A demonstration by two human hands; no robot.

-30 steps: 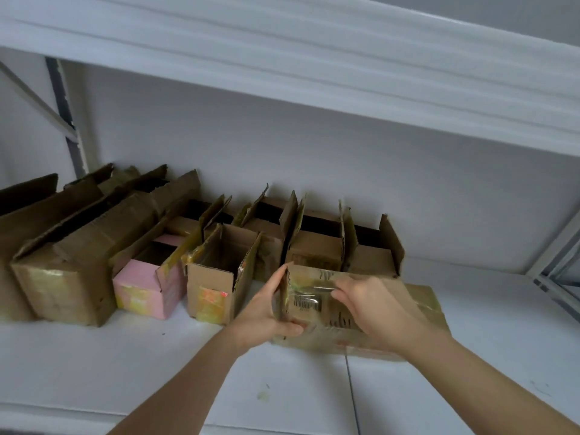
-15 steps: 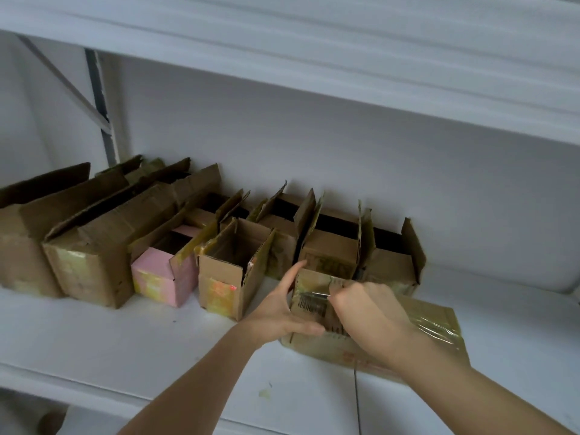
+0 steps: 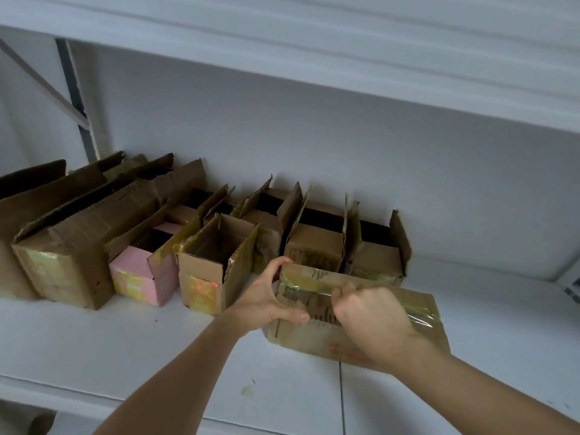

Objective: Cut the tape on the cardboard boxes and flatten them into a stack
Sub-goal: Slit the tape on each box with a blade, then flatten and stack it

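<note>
On the white shelf (image 3: pixel 131 350), just in front of a row of opened boxes (image 3: pixel 201 255), the taped cardboard box (image 3: pixel 317 334) is lying with its long axis running left to right, tilting slightly away toward the right. The left hand (image 3: pixel 270 296) is gripping the box's left end, thumb curling over the near face and fingers wrapping the far edge, bracing it. The right hand (image 3: pixel 370 318) is sitting on top near the middle, fingers curling tightly at the tape strip (image 3: pixel 309 285) beside the barcode label (image 3: pixel 290 293); whether it is pinching the tape itself or a small blade is hard to tell. The tape is stretching leftward from the right hand, so the pull or cut is probably going to be travelling along that long axis.
</note>
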